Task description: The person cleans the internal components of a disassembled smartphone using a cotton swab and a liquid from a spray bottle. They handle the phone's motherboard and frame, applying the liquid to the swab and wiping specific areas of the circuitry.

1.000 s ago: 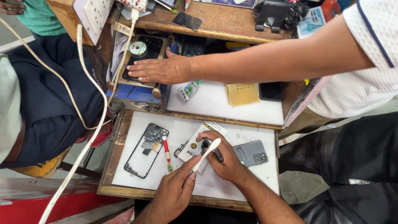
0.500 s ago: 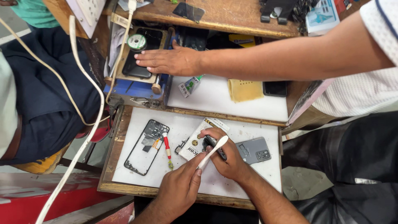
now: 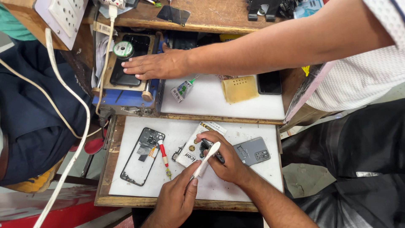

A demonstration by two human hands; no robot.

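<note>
Left hand point(image 3: 177, 198) gripping white brush point(image 3: 206, 159); right hand point(image 3: 225, 162) closed on small black part (over a box point(image 3: 192, 147)), phone frame point(image 3: 142, 156) at 9 o'clock.

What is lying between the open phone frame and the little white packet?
In the head view, a small red-handled screwdriver lies on the white board between the phone frame and the white packet.

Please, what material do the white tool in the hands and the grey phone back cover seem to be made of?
White tool: probably plastic, smooth and matte, evenly white with rounded end. Grey back cover: looks like plastic or coated metal, satin finish with soft sheen; cannot tell which. The left hand holds the tool; the right hand steadies it.
</note>
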